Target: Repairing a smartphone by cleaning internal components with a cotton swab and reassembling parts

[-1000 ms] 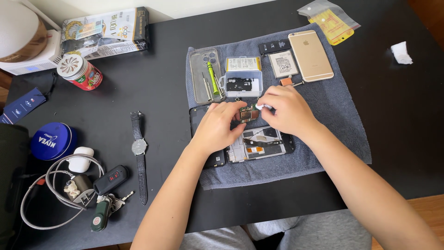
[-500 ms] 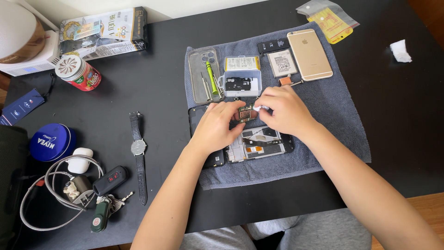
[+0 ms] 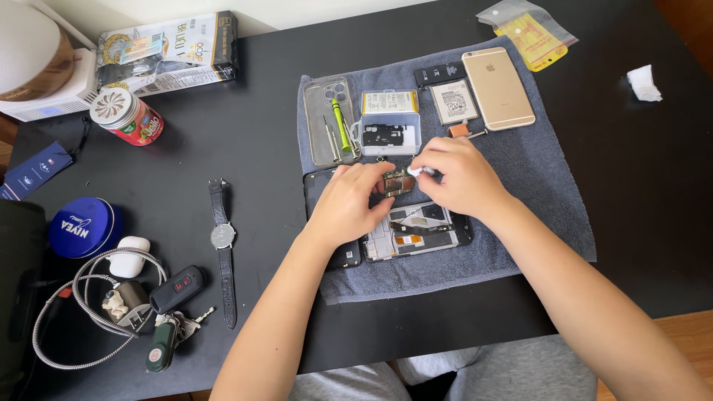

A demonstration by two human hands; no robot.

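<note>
Two hands are busy over the same tiny part. My left hand [image 3: 349,204] pinches a small circuit board [image 3: 396,182] at its edge, fingers closed on it, and holds it just above the opened phone [image 3: 416,230]. My right hand [image 3: 460,178] is curled shut around a small white thing [image 3: 417,171], maybe a swab or a bit of cloth; it is too small for me to tell. Its tip touches the top right corner of the board. Compared with a second ago, very little has changed: both hands sit in almost the same spot, and the board has not gone anywhere. The right fingers have only shifted a tiny bit along the board. I think that means the rubbing or cleaning of this part is going on and is not finished. The phone lies open on the grey towel [image 3: 549,200], which is spread on the black table [image 3: 223,134]. Just behind my hands are a small clear box of parts [image 3: 390,134] and a clear phone case [image 3: 323,119] with a green screwdriver [image 3: 342,126] lying in it. A gold phone [image 3: 497,89] rests face down further back, well apart from my hands.
</note>
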